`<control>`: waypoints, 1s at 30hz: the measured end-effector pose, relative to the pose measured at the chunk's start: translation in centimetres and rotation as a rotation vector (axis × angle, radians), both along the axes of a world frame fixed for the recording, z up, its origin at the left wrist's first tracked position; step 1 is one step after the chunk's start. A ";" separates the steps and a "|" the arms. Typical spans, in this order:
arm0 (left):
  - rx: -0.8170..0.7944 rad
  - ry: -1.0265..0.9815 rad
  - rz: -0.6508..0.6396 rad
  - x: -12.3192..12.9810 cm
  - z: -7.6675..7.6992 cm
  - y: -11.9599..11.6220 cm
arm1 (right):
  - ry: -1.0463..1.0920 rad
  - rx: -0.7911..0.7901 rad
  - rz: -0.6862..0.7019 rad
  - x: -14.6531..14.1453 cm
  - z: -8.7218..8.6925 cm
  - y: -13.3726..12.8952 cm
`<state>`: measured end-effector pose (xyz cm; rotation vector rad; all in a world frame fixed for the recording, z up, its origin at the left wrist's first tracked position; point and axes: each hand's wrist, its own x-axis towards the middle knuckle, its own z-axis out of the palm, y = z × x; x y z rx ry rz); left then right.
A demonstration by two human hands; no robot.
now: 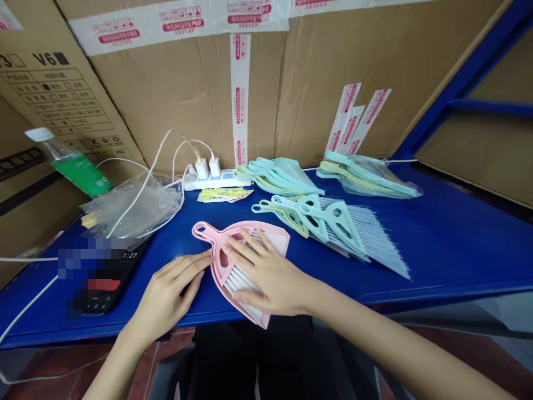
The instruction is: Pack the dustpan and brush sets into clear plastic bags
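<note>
A pink dustpan lies on the blue table in front of me, its looped handle toward the upper left. Nested in it is a matching pink hand brush with white bristles. My right hand rests flat over the brush, fingers spread across the bristles and head. My left hand is at the left side, its fingers together and bent, gripping the dustpan's edge just below the handle. The tips of the left fingers are partly hidden at that edge.
Blue and green hand brushes lie to the right, with stacked dustpans behind. A bagged set sits farther right. Leftward are a phone, plastic bags and a bottle. A power strip and cables stand before cardboard boxes.
</note>
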<state>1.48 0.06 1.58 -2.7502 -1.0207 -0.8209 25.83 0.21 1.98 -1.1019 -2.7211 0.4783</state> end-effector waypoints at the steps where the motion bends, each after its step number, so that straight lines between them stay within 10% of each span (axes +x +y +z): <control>1: -0.001 0.006 0.003 0.0 0.0 0.0 | -0.010 0.000 0.006 0.0 0.0 0.0; 30: 0.050 0.527 0.162 1.7 0.8 5.2 | 0.029 -0.009 0.262 1.3 0.0 4.3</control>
